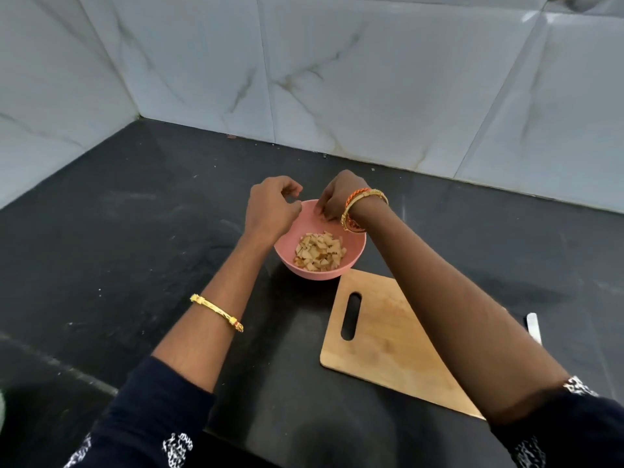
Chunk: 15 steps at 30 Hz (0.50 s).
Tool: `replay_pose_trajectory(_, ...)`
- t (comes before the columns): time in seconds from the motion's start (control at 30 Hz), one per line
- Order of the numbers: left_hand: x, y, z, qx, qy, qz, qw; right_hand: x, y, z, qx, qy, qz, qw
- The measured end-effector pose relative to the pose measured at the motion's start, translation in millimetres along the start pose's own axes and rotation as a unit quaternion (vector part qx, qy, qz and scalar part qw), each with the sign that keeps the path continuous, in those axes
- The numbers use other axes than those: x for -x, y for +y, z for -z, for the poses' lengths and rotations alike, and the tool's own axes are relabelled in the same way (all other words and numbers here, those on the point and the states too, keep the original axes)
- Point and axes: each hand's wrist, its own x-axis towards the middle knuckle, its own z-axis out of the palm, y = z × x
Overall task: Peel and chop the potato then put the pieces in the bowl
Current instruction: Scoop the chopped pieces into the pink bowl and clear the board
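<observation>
A pink bowl [351, 261] stands on the black counter and holds a heap of small chopped potato pieces [319, 250]. My left hand [270, 207] hovers over the bowl's left rim, fingers loosely curled with nothing visible in them. My right hand [337, 197] hangs over the bowl's far side with its fingertips pointing down into it; whether they hold any pieces is too small to tell. The wooden cutting board [388, 339] lies bare just right of and nearer than the bowl, partly under my right forearm.
A white knife handle or blade end [533, 327] pokes out from behind my right forearm at the board's right. The black counter [135, 248] meets white marble-tiled walls [337, 79] at the back and left.
</observation>
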Motion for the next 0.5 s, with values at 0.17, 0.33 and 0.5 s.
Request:
replay_pose_trajectory(0.17, 21, -14, -16, 0.045, 0.062, 0.026, 0.997, 19, 7, 5, -0.051, 0.067, 0.059, 0.995)
replay_pose_trajectory(0.33, 31, -25, -25, 0.119, 0.067, 0.111, 0.984, 32, 48, 6, -0.141, 0.171, -0.02, 0.975)
replay_pose_trajectory(0.5, 31, -28, -31, 0.114, 0.074, 0.128, 0.983, 37, 72, -29, -0.214, 0.068, -0.129, 0.966)
